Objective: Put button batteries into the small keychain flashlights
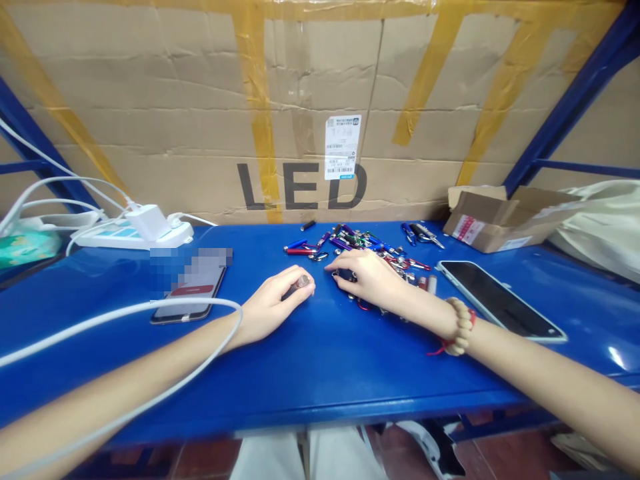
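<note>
My left hand [273, 303] is closed around a small brownish cylinder [301, 282], whose round end shows beyond the thumb and fingers. To its right, my right hand [373, 277] arches over the near side of a pile of small coloured metal tubes with clips [370, 241]. The fingers and thumb of that hand are apart, with dark small pieces [345, 274] in the gap below them. Blue, red, purple and green tubes lie mixed in the pile. Beside the right wrist are short brown and silver cylinders [427, 284].
A phone [193, 293] lies left on the blue table [310, 373], another phone [500, 300] right. A white cable [150, 307] loops over my left forearm. A power strip [135, 233] stands back left, a small open carton [500, 220] back right. A large cardboard box [200, 120] forms the back.
</note>
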`<state>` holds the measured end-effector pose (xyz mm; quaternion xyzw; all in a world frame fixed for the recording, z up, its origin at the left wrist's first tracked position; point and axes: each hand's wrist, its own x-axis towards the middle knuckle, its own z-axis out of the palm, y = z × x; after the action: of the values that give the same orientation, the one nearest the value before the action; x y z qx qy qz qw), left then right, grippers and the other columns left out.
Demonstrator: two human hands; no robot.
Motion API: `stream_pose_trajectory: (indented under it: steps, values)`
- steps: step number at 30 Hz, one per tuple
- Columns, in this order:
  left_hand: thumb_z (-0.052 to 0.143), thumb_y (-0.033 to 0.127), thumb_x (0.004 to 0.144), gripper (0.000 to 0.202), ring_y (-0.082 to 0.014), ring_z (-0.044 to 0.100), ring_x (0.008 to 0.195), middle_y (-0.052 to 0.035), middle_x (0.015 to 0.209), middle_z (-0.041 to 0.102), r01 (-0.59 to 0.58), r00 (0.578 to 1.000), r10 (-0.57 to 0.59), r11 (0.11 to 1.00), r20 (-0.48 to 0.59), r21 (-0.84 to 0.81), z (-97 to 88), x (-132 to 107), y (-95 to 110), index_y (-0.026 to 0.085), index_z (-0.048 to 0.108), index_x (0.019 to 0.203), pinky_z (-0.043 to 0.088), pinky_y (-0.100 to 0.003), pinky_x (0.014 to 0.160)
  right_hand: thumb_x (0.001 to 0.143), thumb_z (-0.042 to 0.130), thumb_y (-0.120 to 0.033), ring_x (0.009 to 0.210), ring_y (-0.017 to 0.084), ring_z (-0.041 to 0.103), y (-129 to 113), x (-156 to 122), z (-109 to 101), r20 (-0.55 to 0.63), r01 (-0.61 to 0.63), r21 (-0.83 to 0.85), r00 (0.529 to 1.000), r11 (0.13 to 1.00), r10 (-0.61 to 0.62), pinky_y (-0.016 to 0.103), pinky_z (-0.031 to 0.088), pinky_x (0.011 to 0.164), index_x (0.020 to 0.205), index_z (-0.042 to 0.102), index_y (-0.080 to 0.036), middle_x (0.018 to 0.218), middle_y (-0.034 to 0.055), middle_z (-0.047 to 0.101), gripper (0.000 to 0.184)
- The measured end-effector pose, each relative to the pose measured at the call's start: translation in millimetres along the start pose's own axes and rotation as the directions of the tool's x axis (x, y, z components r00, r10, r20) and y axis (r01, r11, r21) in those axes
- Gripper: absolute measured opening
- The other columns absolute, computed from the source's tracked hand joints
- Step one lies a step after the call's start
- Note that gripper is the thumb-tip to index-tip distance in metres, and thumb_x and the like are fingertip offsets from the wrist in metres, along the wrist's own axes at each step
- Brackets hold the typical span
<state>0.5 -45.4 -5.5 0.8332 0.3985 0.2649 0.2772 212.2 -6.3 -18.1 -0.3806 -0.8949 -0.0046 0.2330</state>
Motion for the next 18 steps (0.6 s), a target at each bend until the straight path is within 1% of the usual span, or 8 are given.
stream_pose_trajectory:
  steps: [2,5,12,15,18]
  values:
    - [0.037,0.036,0.090,0.026,-0.0133,0.049,0.075,0.0002,0.078,0.052,-0.001,1.000,0.001,1.000,0.000,0.000,-0.3,0.1,0.0,0.017,0.051,0.080,0.037,-0.024,0.073,0.079,0.054,-0.013,0.086,0.018,0.062,0.2,0.0,-0.3,0.016,-0.001,-0.026,1.000,1.000,0.002,0.031,0.046,0.080,0.094,0.068,-0.017,0.093,0.0052,0.068,0.021]
    - [0.036,0.036,0.090,0.026,-0.0133,0.049,0.074,0.0001,0.078,0.052,-0.002,1.000,0.002,1.000,-0.001,-0.002,-0.5,0.0,-0.3,0.017,0.051,0.079,0.037,-0.024,0.073,0.080,0.054,-0.013,0.086,0.019,0.062,1.4,-0.3,0.5,-0.002,-0.009,-0.021,1.000,1.000,0.009,0.031,0.047,0.080,0.095,0.068,-0.017,0.092,0.0053,0.069,0.021]
    - [0.037,0.036,0.090,0.026,-0.0130,0.049,0.074,0.0003,0.078,0.052,-0.006,1.000,0.006,1.000,0.004,-0.004,0.1,-0.6,-0.2,0.017,0.050,0.078,0.037,-0.024,0.073,0.080,0.057,-0.014,0.082,0.017,0.062,4.3,-1.2,2.9,-0.054,-0.031,0.071,0.998,0.997,0.035,0.029,0.049,0.076,0.095,0.066,-0.015,0.092,0.0072,0.067,0.018]
    - [0.037,0.036,0.090,0.026,-0.0128,0.049,0.075,0.0006,0.078,0.052,0.000,1.000,0.001,1.000,0.005,-0.004,0.4,-0.7,-0.2,0.017,0.051,0.078,0.036,-0.024,0.073,0.075,0.059,-0.008,0.076,0.016,0.061,3.0,-0.4,2.8,-0.084,-0.039,0.080,0.995,0.996,0.046,0.028,0.050,0.072,0.092,0.066,-0.014,0.087,0.0068,0.066,0.019]
    - [0.037,0.037,0.090,0.026,-0.0129,0.049,0.075,0.0008,0.078,0.052,0.006,1.000,-0.006,1.000,0.006,-0.006,0.3,-0.6,-0.6,0.018,0.051,0.079,0.036,-0.024,0.073,0.073,0.059,-0.003,0.077,0.016,0.062,1.7,0.3,2.7,-0.118,-0.022,0.082,0.993,0.996,0.031,0.027,0.050,0.073,0.088,0.068,-0.014,0.085,0.0064,0.067,0.021]
